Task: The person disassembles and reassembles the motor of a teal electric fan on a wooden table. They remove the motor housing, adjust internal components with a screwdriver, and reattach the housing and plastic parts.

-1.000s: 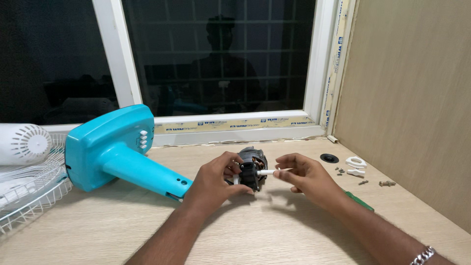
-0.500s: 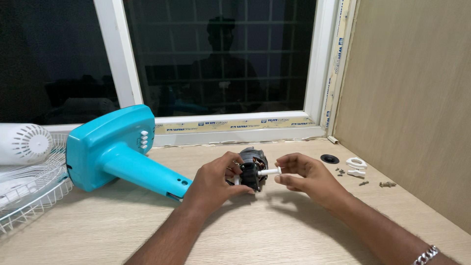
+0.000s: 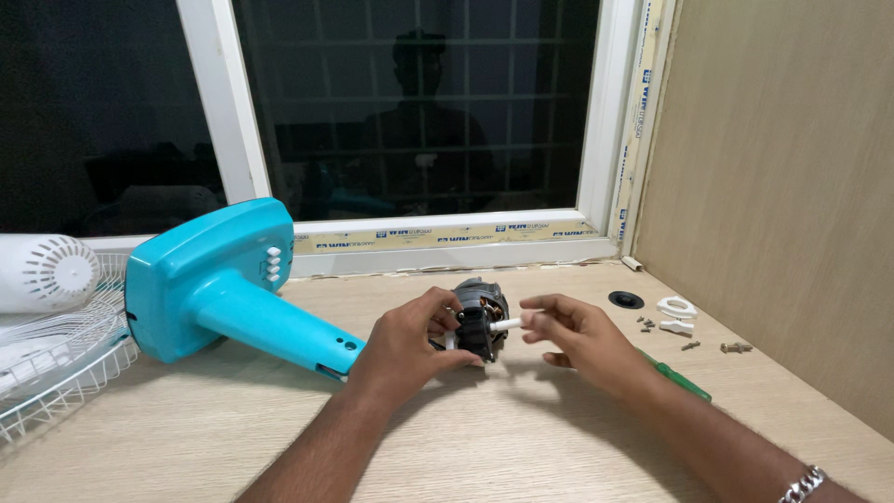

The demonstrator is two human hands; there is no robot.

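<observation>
A dark fan motor point(image 3: 482, 315) with copper windings rests on the wooden table, at the end of a turquoise fan stand point(image 3: 233, 289) lying on its side. My left hand point(image 3: 410, 343) grips the motor from the left. My right hand point(image 3: 573, 335) pinches a small white cylindrical piece point(image 3: 508, 324) sticking out of the motor's right side.
A white wire fan guard point(image 3: 56, 368) and a white motor cover point(image 3: 47, 272) lie at the far left. A green-handled screwdriver point(image 3: 678, 377) lies under my right forearm. Several screws point(image 3: 689, 345), white plastic parts point(image 3: 676, 307) and a black ring point(image 3: 626, 299) sit near the right wall.
Both hands stay on the motor. My right hand has shifted very slightly along the white piece; nothing else moved.
</observation>
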